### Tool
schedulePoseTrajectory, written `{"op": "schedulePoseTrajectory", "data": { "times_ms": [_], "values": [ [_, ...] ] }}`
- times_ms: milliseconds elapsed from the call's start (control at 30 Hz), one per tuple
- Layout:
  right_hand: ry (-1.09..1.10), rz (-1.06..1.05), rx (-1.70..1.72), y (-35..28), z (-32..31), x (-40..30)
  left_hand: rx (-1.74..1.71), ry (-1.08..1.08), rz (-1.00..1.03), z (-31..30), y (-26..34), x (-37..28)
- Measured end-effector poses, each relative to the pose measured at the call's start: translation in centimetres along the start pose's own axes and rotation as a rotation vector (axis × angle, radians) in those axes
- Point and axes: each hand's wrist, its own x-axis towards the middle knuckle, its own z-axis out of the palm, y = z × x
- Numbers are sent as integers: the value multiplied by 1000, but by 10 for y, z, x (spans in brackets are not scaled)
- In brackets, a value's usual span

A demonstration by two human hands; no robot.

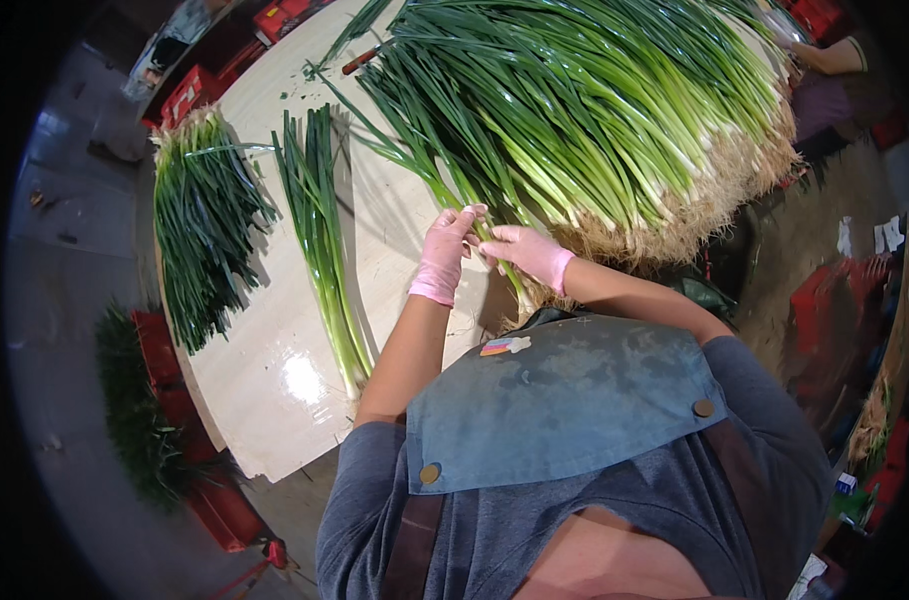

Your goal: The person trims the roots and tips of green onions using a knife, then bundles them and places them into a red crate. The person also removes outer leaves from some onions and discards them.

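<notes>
My left hand (452, 244), in a pink glove, is closed around the green part of a spring onion stalk (443, 193). My right hand (525, 253), gloved the same way, touches the stalk just below, its fingers bent; whether it grips is hard to tell. The stalk's white, rooted end (526, 301) points toward my apron. Beyond my hands a large heap of spring onions (574, 112) covers the far right of the table, roots facing right and toward me. To the left lies a small separate group of spring onions (315, 225), leaves pointing away.
A trimmed-looking bundle of spring onions (203, 232) lies along the table's left edge. A tool with a reddish-brown handle (360, 61) rests partly under the heap's leaves. Red crates (221, 510) stand beside the pale tabletop (274, 420). Another person's arm (829, 57) shows at upper right.
</notes>
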Motion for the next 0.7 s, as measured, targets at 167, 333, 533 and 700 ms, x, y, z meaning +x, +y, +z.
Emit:
{"op": "schedulePoseTrajectory", "data": {
  "times_ms": [167, 333, 533, 700],
  "values": [
    [229, -13, 38, -3, 6, 14, 13, -27, -3, 3, 0, 3],
    [313, -75, 25, 3, 8, 18, 49, 105, -78, 7, 2, 0],
    [262, -139, 408, -4, 4, 4, -61, 96, 22, 5, 3, 1],
    [191, -214, -46, -4, -29, -37, -137, 111, -19, -7, 2, 9]
  ]
}}
